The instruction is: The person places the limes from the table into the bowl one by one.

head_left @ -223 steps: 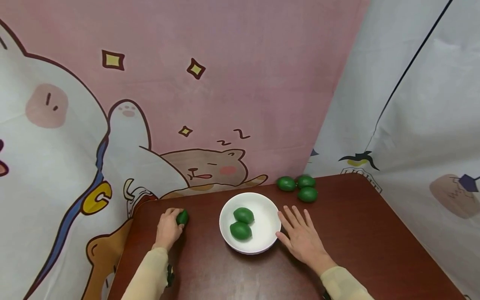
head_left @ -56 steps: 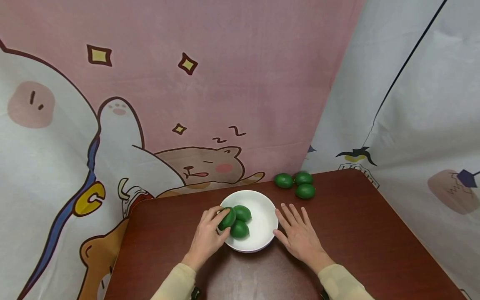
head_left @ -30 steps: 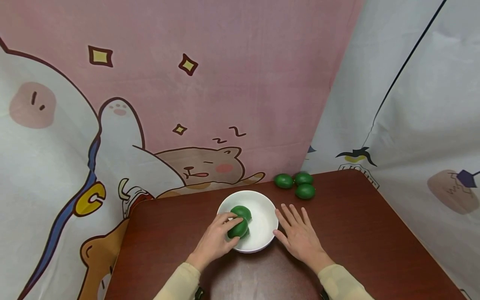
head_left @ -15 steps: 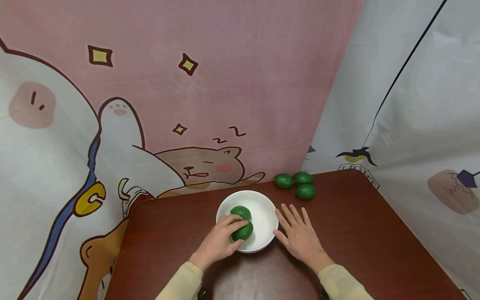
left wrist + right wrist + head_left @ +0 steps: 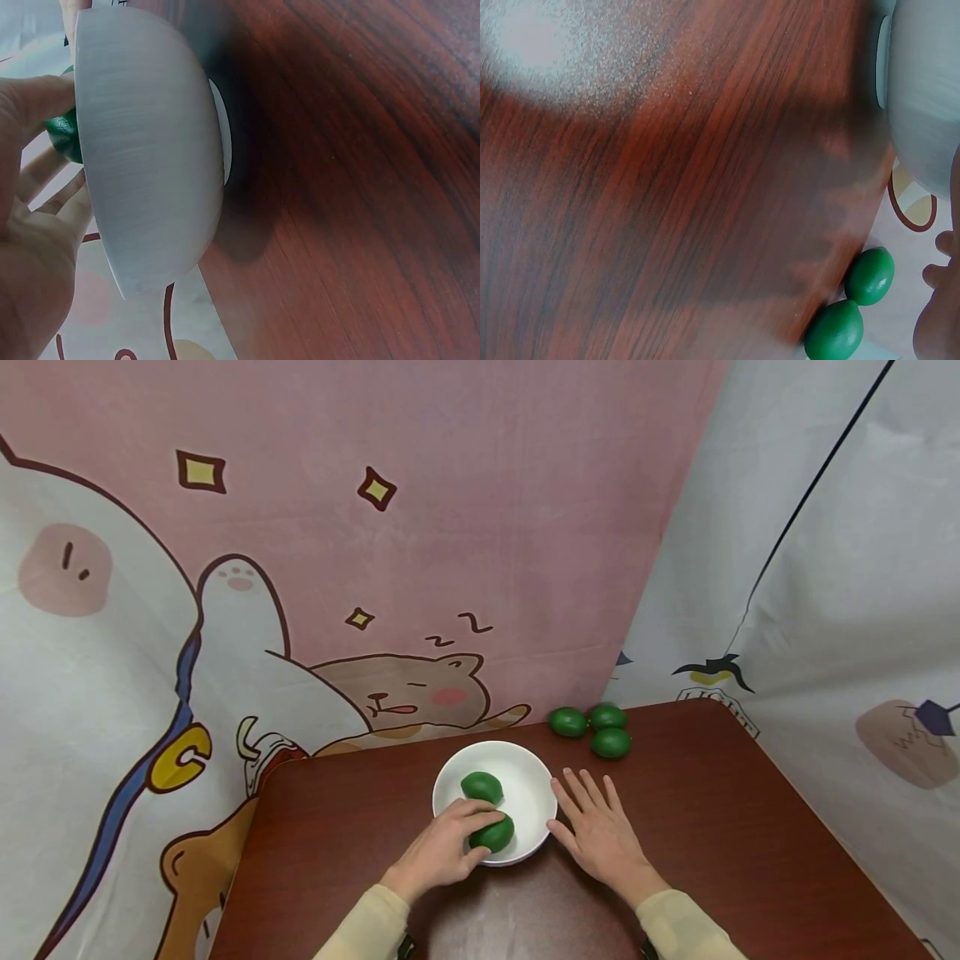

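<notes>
In the head view a white bowl (image 5: 534, 793) stands on the table with a green lime (image 5: 482, 787) lying inside. Thumb and fingers of my left hand (image 5: 442, 847) grip another lime (image 5: 495, 833) at the near side of the bowl. Whatever lies under that hand is hidden. My right hand (image 5: 597, 833) has its fingers straight and spread, thumb tip right at the bowl's right rim. From the left wrist, the bowl's outer wall (image 5: 150, 157) covers much of the held lime (image 5: 64, 136), which shows between thumb and fingers.
Three more limes, the nearest (image 5: 611, 743) among them, sit together at the table's back edge, behind my right hand. The dark red-brown table (image 5: 712, 827) backs onto a cloth (image 5: 525, 527) printed with cartoon animals.
My left hand has carried a lime from the table's left side into the bowl, then shifted it right and toward me. The right hand stays beside the bowl.
</notes>
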`<state>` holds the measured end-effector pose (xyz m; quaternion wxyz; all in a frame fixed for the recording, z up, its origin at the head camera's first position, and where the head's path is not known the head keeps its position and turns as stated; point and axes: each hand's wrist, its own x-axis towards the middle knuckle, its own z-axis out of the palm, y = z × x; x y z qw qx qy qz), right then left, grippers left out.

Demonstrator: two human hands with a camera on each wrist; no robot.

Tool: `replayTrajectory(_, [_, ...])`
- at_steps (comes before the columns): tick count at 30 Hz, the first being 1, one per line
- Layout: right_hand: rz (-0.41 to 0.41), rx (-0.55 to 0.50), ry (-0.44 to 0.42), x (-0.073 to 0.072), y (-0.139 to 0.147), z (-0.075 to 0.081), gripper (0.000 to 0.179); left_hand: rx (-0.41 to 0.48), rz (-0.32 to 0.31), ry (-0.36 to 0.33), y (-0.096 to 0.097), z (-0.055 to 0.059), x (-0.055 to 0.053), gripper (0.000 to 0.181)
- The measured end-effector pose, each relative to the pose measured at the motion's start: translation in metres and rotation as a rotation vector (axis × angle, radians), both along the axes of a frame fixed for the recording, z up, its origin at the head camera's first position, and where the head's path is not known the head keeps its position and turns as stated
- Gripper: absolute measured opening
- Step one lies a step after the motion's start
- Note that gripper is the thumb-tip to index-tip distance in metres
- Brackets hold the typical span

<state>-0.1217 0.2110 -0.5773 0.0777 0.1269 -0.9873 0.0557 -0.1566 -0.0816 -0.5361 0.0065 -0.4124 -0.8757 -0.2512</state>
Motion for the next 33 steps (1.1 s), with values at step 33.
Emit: replayTrajectory(33, [-0.009,0.000,-0.006,0.000,-0.001,-0.001,0.070,-0.185,-0.082,-0.065,0.015,0.007,-0.008,0.045])
